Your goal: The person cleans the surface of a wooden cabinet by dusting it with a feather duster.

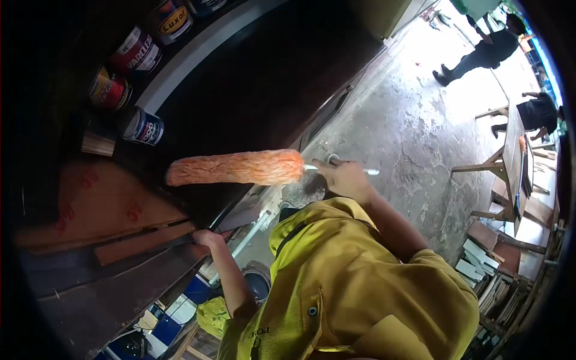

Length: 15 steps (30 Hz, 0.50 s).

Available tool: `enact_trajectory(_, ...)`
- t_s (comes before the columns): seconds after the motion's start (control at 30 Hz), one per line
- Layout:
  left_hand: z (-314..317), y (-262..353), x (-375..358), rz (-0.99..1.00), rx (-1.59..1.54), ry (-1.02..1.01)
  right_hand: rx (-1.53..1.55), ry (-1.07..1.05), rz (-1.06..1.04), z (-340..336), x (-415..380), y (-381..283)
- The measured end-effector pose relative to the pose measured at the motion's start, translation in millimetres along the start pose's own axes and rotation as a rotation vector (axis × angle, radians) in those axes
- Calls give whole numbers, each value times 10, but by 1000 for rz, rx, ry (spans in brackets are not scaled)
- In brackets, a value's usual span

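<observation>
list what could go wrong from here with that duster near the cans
1. A wide swing of the duster, held by its white handle in the right hand, might knock the nearest can over.
2. The left hand is by the end of a wooden strip; a rough edge, if there is one, could scratch it.

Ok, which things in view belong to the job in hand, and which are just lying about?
Likely in the job:
- orange duster, in the right hand
- brown strip by the left hand

Apparently lying about:
- wooden table
- stacked boards
</observation>
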<state>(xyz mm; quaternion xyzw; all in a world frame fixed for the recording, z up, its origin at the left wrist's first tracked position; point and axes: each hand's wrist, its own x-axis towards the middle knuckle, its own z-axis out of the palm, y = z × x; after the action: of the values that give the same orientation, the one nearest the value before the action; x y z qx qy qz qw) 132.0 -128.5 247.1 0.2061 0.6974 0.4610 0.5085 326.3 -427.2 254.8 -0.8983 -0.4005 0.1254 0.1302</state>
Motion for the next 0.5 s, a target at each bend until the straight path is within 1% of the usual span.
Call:
enact_trajectory(0.03, -18, -64, 95, 21, 10, -2, -73, 94, 22, 81, 80, 240)
enact_trajectory(0.1, -110, -235, 475, 70, 28, -6, 50, 165, 201, -121, 307, 570)
enact_trajectory(0.13, -298, -742, 1339, 76, 32, -12, 139, 212, 386, -109, 444, 848)
enact_trajectory(0.17, -603, -1159, 2265, 137, -5, -135, 226, 261, 570, -41, 565, 1126)
enact_trajectory(0.2, -891, -1473, 3143, 197, -47, -257, 230, 270, 571, 9, 655, 1330)
enact_trajectory(0.23, -803, -1531, 3240, 258, -93, -377, 269, 456, 620, 21, 763, 1489)
enact_trajectory(0.27, -748, -1586, 3332, 262, -99, -379, 308, 638, 665, 57, 838, 1624)
enact_trajectory(0.3, -714, -1353, 2932, 260, -47, -280, 313, 640, 665, 31, 841, 1621)
enact_trajectory(0.33, -671, -1091, 2356, 257, 4, -183, 262, 534, 646, -55, 786, 1539)
enact_trajectory(0.37, -398, -762, 1692, 253, 55, -87, 210, 430, 625, -170, 724, 1454)
enact_trajectory(0.4, -353, -829, 1787, 256, 51, -90, 157, 327, 602, -290, 709, 1426)
enact_trajectory(0.43, -341, -844, 1909, 264, 76, -99, 162, 335, 600, -421, 723, 1458)
enact_trajectory(0.5, -493, -881, 2160, 280, 124, -106, 73, 297, 527, -672, 716, 1592)
